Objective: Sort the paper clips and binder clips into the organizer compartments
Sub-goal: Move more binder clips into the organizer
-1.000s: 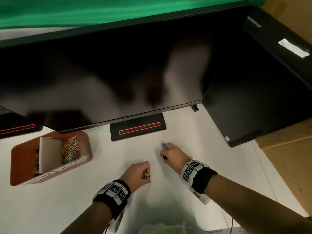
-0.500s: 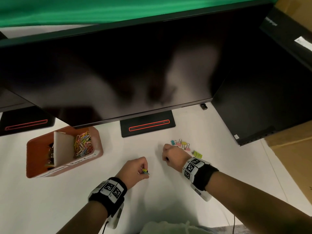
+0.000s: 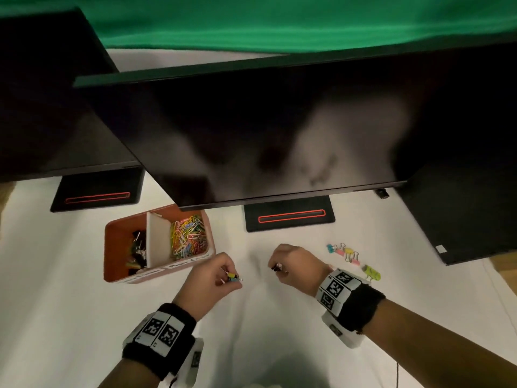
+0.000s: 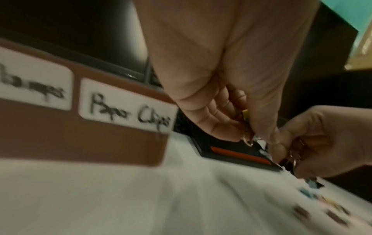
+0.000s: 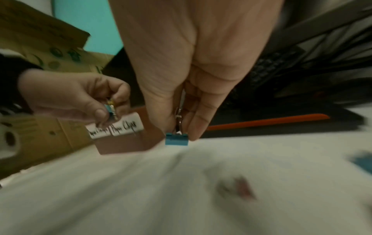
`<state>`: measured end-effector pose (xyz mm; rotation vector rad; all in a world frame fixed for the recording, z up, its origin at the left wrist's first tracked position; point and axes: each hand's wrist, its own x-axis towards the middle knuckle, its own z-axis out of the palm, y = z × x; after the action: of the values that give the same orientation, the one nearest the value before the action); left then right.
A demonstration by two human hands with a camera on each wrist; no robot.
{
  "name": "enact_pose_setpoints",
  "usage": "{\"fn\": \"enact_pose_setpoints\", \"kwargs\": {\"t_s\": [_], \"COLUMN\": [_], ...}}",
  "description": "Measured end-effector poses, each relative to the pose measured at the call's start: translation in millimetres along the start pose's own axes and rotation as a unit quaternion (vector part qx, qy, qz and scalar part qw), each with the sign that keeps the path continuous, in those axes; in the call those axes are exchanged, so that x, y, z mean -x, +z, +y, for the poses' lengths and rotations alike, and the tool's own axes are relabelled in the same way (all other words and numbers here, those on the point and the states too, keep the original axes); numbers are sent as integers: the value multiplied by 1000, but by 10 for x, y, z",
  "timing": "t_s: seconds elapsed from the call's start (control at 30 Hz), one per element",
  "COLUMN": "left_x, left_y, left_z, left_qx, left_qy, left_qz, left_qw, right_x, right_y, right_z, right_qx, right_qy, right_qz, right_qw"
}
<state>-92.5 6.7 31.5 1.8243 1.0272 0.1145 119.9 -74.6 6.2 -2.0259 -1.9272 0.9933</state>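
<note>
The orange-brown organizer [image 3: 112, 247] stands at the left, split by a white divider. Binder clips [image 3: 137, 253] lie in its left compartment and coloured paper clips [image 3: 188, 238] in its right one. My left hand [image 3: 230, 275] hovers just right of the organizer's front corner and pinches small yellow and blue binder clips [image 3: 232, 276]. To its right, my right hand [image 3: 275, 268] pinches a blue binder clip [image 5: 176, 139] by its wire handles, just above the white table. Several loose binder clips [image 3: 345, 253] and a green one [image 3: 372, 271] lie beyond my right wrist.
A large dark monitor [image 3: 279, 121] overhangs the back of the table, on a stand [image 3: 289, 217] with a red line. A second monitor stand [image 3: 96, 193] is at the left and a black box [image 3: 461, 219] at the right. The organizer front carries a "Paper Clips" label [image 4: 128, 109].
My right hand has left the pile of loose clips and moved left with a clip in its fingers. Both hands are now nearer the organizer.
</note>
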Motion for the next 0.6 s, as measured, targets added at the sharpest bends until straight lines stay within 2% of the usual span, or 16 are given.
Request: {"fn": "enact_pose_setpoints", "kwargs": {"t_s": [0.1, 0.2, 0.33, 0.43, 0.5, 0.6], "left_x": [121, 186, 101, 56, 69, 112], "left_y": [-571, -1132, -1629, -1767, -1788, -1681], "left_z": [-130, -382, -723, -803, -774, -581], "left_qx": [-4, -2, 51, 135, 99, 30], "left_qy": [-17, -61, -116, -147, -146, -62], "left_qz": [81, 187, 279, 227, 188, 188], "left_qw": [997, 980, 952, 953, 966, 980], "right_x": [-317, -760, -1371, -1621, -1601, -1361], "right_y": [-65, -67, 76, 231, 267, 222], "right_z": [-587, -1245, -1976, -2202, -2174, -1878], "right_qx": [-47, -68, -87, -91, -109, -106], "right_qy": [-70, -142, -148, -112, -102, -117], "right_qz": [35, 59, 63, 39, 32, 55], "right_qw": [996, 986, 983, 989, 988, 986]}}
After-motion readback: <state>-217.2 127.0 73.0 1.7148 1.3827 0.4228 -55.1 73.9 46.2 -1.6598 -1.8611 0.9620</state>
